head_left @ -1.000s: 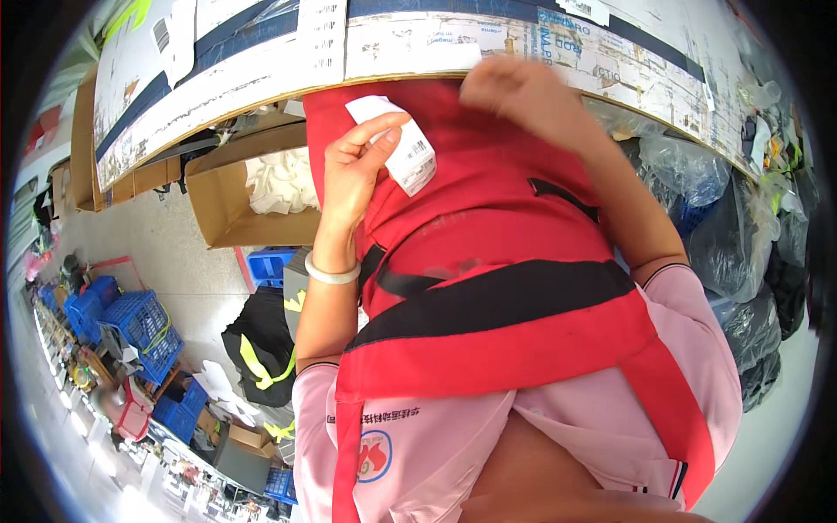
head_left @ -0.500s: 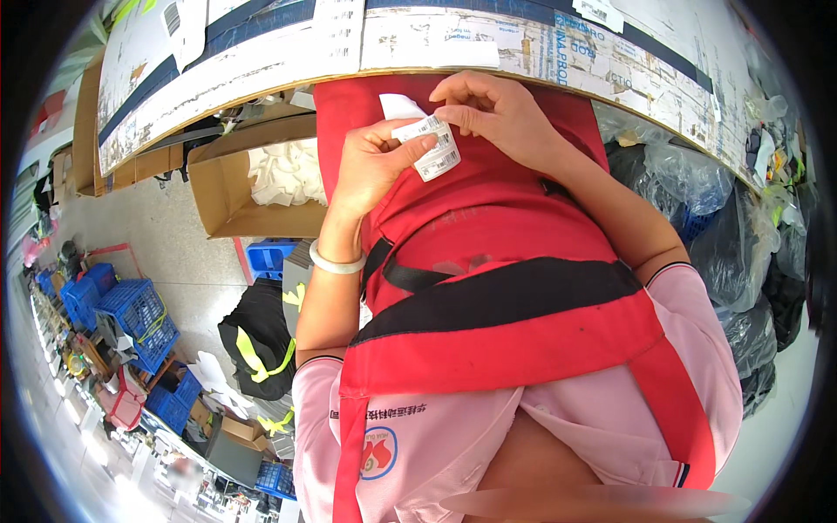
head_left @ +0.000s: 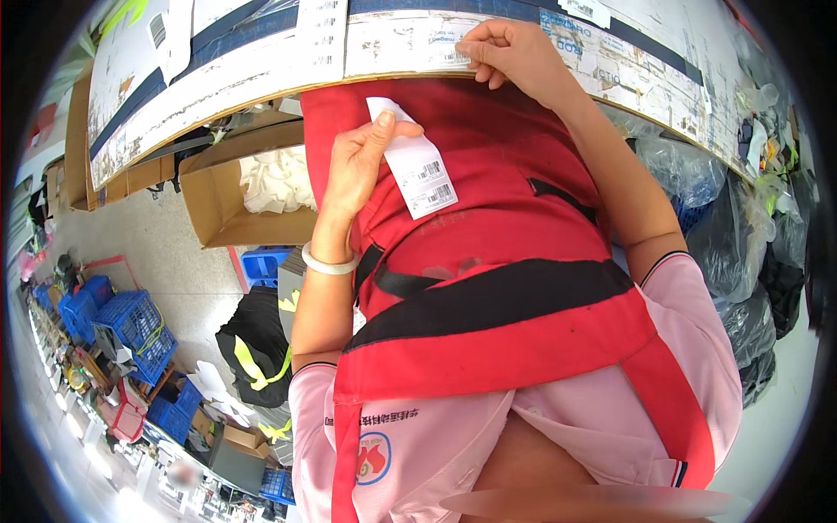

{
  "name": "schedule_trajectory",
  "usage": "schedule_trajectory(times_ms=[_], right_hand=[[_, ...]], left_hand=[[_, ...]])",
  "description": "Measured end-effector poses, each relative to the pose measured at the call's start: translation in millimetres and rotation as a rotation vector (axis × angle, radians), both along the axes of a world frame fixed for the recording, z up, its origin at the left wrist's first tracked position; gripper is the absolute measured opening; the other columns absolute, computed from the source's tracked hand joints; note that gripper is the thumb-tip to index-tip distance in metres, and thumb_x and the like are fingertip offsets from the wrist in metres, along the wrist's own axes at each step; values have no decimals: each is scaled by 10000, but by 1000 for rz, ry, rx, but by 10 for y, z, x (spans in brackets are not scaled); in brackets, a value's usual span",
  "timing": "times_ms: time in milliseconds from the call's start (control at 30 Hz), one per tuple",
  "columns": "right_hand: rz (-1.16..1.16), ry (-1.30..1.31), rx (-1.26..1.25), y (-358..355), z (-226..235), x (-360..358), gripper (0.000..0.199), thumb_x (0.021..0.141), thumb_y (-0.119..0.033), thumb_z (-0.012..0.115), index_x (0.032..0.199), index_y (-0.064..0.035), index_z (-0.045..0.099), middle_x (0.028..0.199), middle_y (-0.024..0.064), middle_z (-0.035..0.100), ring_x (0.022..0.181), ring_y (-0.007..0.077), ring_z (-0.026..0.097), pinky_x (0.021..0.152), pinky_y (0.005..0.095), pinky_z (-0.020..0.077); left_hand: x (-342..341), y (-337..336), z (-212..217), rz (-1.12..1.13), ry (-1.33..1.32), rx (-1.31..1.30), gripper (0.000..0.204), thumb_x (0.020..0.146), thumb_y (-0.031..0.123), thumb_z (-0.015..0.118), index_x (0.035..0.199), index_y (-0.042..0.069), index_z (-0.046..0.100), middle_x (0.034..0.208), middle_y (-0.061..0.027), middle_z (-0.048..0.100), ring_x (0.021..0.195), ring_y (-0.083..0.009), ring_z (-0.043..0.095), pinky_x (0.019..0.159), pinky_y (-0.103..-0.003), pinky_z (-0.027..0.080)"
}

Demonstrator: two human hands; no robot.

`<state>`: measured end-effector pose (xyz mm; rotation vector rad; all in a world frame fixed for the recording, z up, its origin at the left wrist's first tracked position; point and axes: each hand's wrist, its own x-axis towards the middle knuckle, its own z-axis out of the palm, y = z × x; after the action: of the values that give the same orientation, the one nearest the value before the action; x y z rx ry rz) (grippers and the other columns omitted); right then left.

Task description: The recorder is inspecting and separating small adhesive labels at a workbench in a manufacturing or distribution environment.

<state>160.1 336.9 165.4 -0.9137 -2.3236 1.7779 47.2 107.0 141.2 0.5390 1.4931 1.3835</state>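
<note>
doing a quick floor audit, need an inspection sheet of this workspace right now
surface: worn cardboard-covered table edge patched with paper and dark tape strips.
job's things: white rectangular paper label with barcodes, pinched at its top end by the left hand; another white label stuck on the table edge.
clutter: open brown cardboard box with white fabric inside; blue plastic crates; dark plastic bags.
grippers: left hand grips the loose label; right hand has its fingertips on the table edge.
cables: nothing seen.
surroundings: grey floor, black garment with yellow stripes below.
</note>
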Motion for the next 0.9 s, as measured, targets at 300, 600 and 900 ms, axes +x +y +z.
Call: schedule_trajectory(times_ms=[300, 600, 900], right_hand=[[25, 26, -17, 32, -92, -71, 230, 883, -252, 632, 915, -25, 649, 710, 1, 609, 580, 47, 554, 513, 180, 465], [16, 52, -17, 23, -102, -72, 236, 888, -258, 626, 882, -23, 651, 688, -10, 592, 562, 29, 537, 490, 164, 445], [71, 187, 244, -29, 336, 35, 627, 759, -190, 735, 1292, -74, 425, 929, 127, 631, 849, 322, 595, 770, 386, 474]], left_hand=[[5, 12, -50, 16, 28, -20, 398, 952, 348, 524, 930, -6, 705, 845, -51, 680, 784, -87, 577, 743, -231, 457], [15, 12, -79, 18, 6, -29, 356, 949, 313, 539, 934, -1, 706, 844, -41, 681, 772, -77, 575, 728, -222, 460], [33, -12, -80, 40, 4, -20, 291, 935, 261, 573, 944, -3, 697, 839, -27, 674, 767, -68, 572, 704, -220, 459]])
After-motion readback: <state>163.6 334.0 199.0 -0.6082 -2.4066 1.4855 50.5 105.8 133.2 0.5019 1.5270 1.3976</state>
